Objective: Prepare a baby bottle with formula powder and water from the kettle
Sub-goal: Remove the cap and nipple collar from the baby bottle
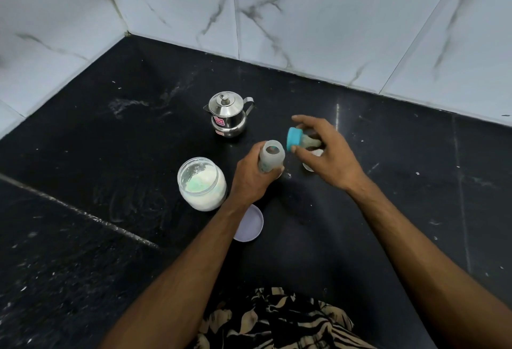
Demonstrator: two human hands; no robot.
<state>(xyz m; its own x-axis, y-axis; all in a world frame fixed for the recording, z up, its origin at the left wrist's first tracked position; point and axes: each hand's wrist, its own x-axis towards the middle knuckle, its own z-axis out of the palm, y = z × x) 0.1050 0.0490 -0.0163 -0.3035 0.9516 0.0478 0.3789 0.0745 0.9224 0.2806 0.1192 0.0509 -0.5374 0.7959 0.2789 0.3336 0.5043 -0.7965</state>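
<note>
A: Start at the left. What's on the bench (388, 210)?

B: An open jar (201, 184) of white powder, with what looks like a pale green scoop half buried in it. Its lid (250, 224) lies nearer the front edge, partly under the left forearm. Behind, toward the back wall, stands the steel kettle (227, 114), lid on.

A: And the bottle?

B: The bottle (271, 159) is in the left hand (250, 179), which is clenched round its lower body, just right of the jar. Its mouth is open and tilted toward the camera. I can't tell whether anything is inside yet.

A: The right hand?

B: The right hand (325, 152) grasps the teat (299, 140) with its blue ring, pinched between thumb and fingers, held just beside the bottle's mouth but apart from it. Something small and white (311, 160) sits on the bench under that hand; I can't make it out.

A: So what could go wrong?

B: The bottle leans, so powder or water added at that tilt could spill down the side. The jar is close to the left wrist, and a careless reach for the scoop might knock it. The teat is held by its tip, so it could pick up dirt from the fingers, or more if laid on this dusty bench. And the kettle may be hot.
</note>
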